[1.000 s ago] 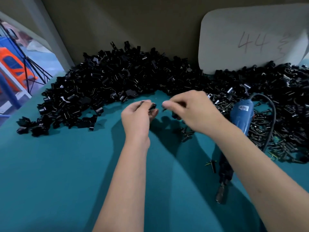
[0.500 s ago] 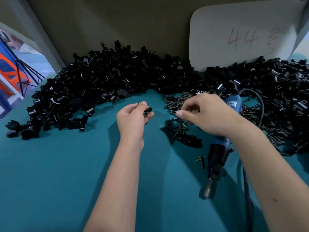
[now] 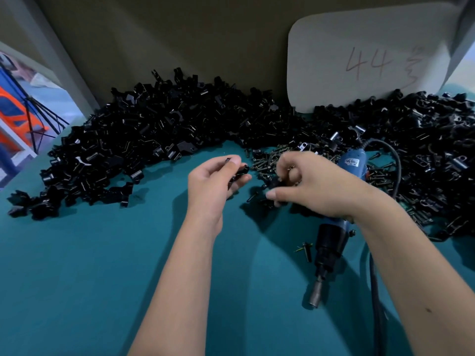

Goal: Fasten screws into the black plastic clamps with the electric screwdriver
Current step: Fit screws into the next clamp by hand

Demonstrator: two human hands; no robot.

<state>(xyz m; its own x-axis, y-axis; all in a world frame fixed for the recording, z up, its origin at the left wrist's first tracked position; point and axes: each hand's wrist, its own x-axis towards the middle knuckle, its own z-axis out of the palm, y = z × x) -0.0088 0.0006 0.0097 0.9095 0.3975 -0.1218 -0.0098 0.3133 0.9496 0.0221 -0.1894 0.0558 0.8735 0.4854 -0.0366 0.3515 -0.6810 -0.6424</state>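
Left hand (image 3: 214, 181) pinches one black clamp (image 3: 240, 173). Right hand (image 3: 305, 183), fingers curled, picks among loose screws (image 3: 264, 163) beneath it; contents unclear. Step: fetching a screw; next, seat it, then lift the electric screwdriver (image 3: 331, 235) under the right wrist.

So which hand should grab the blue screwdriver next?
Probably the right hand: it is directly above the electric screwdriver, picking at the screws. The left hand already holds a black clamp.

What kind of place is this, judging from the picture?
Probably a small assembly workstation in a workshop or factory: a large heap of black plastic clamps, a pile of loose screws, and a corded blue electric screwdriver lie on a teal table.
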